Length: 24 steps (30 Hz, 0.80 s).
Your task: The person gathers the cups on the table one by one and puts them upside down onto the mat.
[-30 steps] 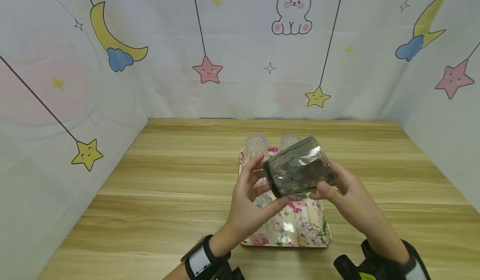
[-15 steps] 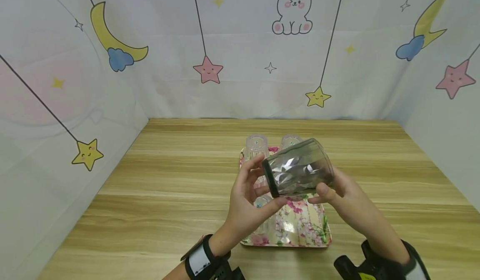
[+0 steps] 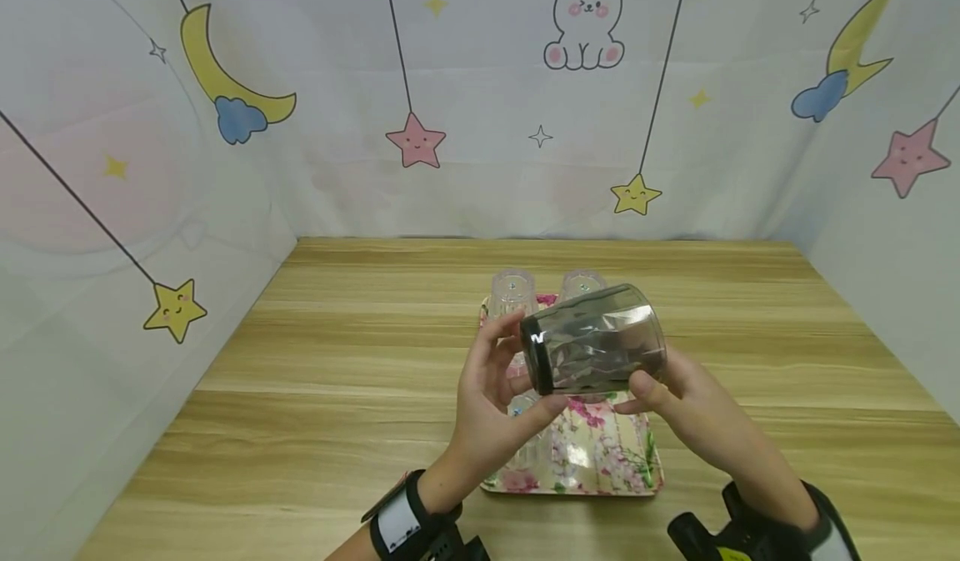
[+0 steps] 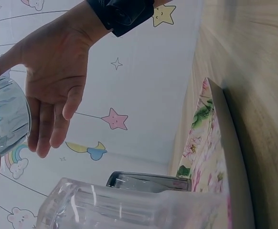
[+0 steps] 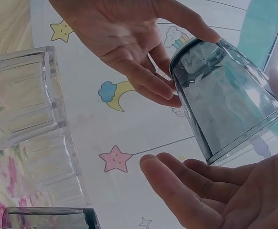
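Observation:
A grey tinted drinking glass (image 3: 600,344) is held in the air over the tray, lying almost on its side. Its thick dark base points left and its rim right in the head view. My left hand (image 3: 487,386) holds the base end between thumb and fingers. The right hand (image 3: 690,403) supports the rim end, its thumb against the side of the glass. In the left wrist view the right hand (image 4: 58,71) reaches the glass (image 4: 5,114) with several fingers extended past it. The right wrist view shows the left hand's thumb touching the glass (image 5: 229,100).
Below the hands lies a floral tray (image 3: 600,469) on the wooden table (image 3: 337,361). Clear glasses stand upside down on it, two at the back (image 3: 513,284) and one at front left (image 3: 528,448). Another dark glass (image 4: 148,182) stands on the tray. Printed cloth walls (image 3: 480,186) surround the table.
The glass has turned in the hands; its rim end has dipped, so it lies nearer level. Both hands and the glass have shifted slightly left.

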Available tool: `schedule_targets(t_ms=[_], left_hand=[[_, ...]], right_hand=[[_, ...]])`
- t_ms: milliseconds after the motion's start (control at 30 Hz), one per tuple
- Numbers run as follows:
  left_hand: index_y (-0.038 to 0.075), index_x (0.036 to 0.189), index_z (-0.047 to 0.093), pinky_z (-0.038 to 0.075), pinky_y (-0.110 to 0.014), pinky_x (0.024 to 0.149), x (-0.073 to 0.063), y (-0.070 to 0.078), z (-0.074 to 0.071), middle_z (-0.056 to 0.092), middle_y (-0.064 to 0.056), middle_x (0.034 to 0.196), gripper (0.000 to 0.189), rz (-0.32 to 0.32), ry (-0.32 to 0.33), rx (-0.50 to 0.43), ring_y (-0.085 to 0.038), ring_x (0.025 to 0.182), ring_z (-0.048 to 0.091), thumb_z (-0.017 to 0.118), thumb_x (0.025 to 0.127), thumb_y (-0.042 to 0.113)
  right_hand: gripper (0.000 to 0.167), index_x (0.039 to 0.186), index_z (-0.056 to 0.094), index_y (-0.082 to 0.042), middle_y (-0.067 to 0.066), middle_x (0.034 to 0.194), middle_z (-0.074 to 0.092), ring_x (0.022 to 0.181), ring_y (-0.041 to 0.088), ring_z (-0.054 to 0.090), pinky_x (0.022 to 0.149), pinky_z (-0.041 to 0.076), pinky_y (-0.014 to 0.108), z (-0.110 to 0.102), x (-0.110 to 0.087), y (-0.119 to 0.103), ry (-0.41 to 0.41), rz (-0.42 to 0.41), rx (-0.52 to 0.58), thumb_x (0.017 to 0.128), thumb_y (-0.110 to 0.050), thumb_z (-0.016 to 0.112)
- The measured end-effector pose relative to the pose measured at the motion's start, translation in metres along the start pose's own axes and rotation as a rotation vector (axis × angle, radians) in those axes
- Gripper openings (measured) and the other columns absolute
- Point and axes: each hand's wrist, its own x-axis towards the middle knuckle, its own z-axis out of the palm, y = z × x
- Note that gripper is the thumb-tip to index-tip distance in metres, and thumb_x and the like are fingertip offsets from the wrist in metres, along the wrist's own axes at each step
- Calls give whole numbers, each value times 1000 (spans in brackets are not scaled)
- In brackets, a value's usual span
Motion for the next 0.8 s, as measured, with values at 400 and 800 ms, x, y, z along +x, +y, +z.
schedule_targets(t_ms=[400,800], left_hand=[[-12,133,33,60,-23,78,2,1,0,44,-1,126,71,39,25,-53,-8,112,55,73,85,22],[-13,130,34,61,-25,77,2,1,-1,48,-1,129,69,42,29,-64,-9,114,55,73,84,22]], right_hand=[[55,146,34,-9,28,138,46,108,1,62,77,62,32,3,0,1,-15,36,-16,102,-42,40],[54,143,35,-6,28,139,45,112,-4,58,78,61,33,4,0,2,-30,38,1,102,-40,41]])
